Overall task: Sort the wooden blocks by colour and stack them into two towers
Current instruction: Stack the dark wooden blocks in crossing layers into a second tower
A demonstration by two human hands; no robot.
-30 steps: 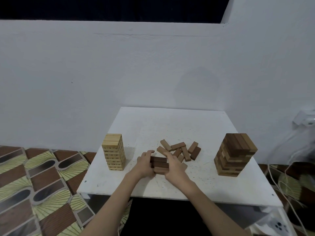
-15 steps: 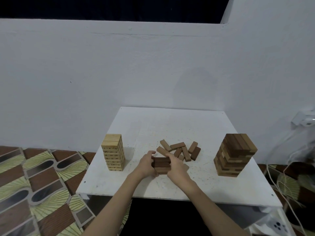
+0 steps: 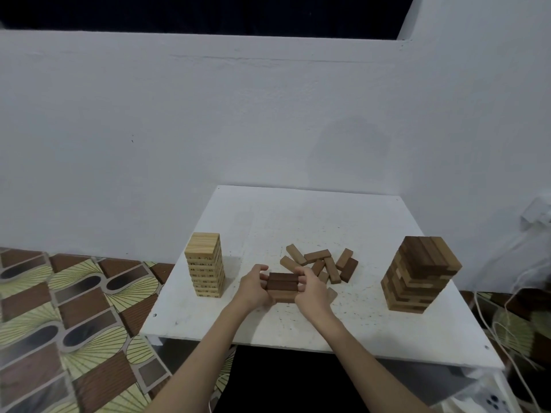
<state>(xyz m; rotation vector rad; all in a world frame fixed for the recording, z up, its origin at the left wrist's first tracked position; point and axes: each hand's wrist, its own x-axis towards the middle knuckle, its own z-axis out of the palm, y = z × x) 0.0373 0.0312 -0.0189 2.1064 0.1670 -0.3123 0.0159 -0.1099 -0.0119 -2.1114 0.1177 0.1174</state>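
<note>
Near the table's point(image 3: 357, 329) front edge, left hand point(image 3: 253, 289) and right hand point(image 3: 310, 290) clamp a bundle of dark blocks point(image 3: 282, 286) from both ends; squeeze evenly, keep it level, carry it right to the dark tower point(image 3: 420, 275).

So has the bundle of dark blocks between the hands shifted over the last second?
No real shift: the dark block bundle sits at the same spot relative to the light tower, held by the left hand and right hand.
</note>
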